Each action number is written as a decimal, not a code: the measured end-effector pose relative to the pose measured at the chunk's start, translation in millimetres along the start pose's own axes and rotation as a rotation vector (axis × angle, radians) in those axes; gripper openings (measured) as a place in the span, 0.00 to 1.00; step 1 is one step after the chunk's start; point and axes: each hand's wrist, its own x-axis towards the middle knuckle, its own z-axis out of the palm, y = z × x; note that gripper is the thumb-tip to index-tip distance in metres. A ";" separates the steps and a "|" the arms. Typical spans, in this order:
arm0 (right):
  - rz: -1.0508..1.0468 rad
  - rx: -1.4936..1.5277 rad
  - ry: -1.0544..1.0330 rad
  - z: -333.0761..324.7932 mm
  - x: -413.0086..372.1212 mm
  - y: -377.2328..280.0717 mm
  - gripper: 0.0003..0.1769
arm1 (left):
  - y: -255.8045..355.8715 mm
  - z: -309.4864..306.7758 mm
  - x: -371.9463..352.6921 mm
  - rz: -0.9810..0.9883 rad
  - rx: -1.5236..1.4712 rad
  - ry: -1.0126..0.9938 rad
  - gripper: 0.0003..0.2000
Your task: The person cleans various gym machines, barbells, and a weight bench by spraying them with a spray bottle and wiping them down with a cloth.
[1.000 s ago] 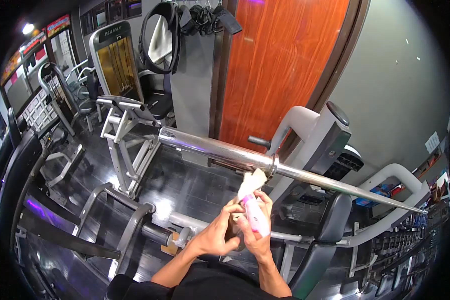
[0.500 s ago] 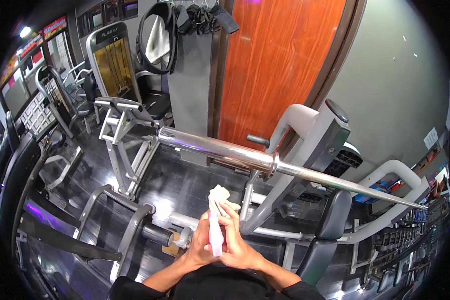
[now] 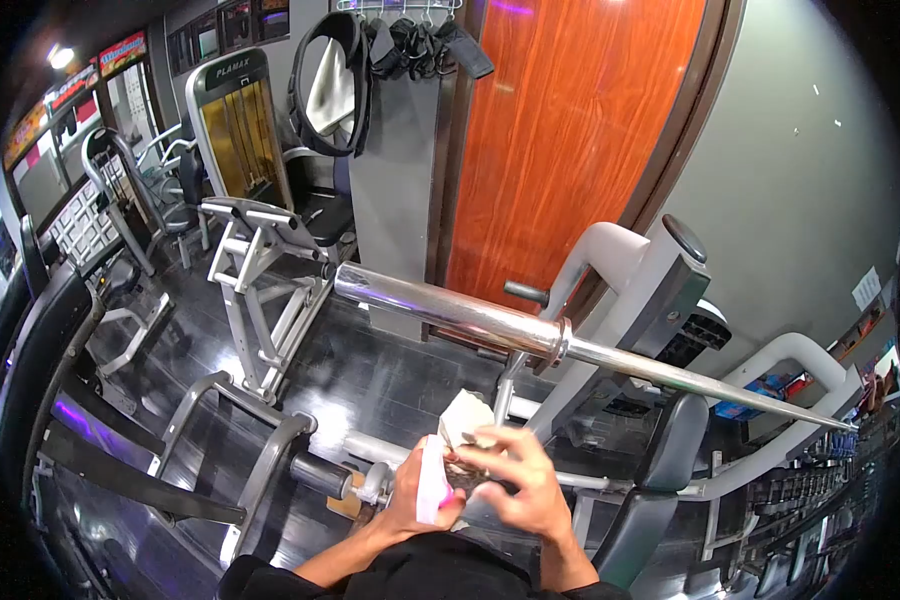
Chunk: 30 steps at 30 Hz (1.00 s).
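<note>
My left hand (image 3: pixel 410 491) is wrapped round a slim white-and-pink object (image 3: pixel 431 482), held upright in front of my body; its exact kind does not show. Just past it a cream-coloured cloth or tissue (image 3: pixel 466 413) sticks up, its lower part hidden by my fingers. On the right, my right hand (image 3: pixel 522 487) is raised with fingers spread and slightly blurred. Its fingertips overlap the lower edge of the cream piece. Beyond both hands a shiny steel barbell (image 3: pixel 450 315) crosses at a slant.
Grey machine frames (image 3: pixel 635 300) and a black padded seat (image 3: pixel 660 480) stand on the right. A black-padded machine (image 3: pixel 120 470) is at the left, a weight-stack machine (image 3: pixel 238 130) behind. An orange wooden door (image 3: pixel 570 120) fills the back. Dumbbells (image 3: pixel 810 490) line the far right.
My right hand has come off the white-and-pink object and moved right, its fingers opening. The cream piece looks more spread out and stands higher. The view has shifted slightly.
</note>
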 end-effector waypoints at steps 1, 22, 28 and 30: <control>0.012 -0.044 0.117 0.4 0.1 6.9 0.28 | -1.2 -4.8 -1.8 0.001 -0.002 -0.001 0.27; 0.217 0.691 0.807 53.1 27.3 70.4 0.19 | -8.2 -49.9 13.8 0.124 0.031 -0.131 0.23; -0.163 0.565 0.888 34.8 66.6 37.9 0.27 | -29.5 -49.5 10.6 -0.096 -0.306 -0.051 0.24; -0.311 -0.269 0.675 9.5 115.5 20.4 0.31 | -36.3 -55.4 11.4 -0.196 -0.408 -0.054 0.25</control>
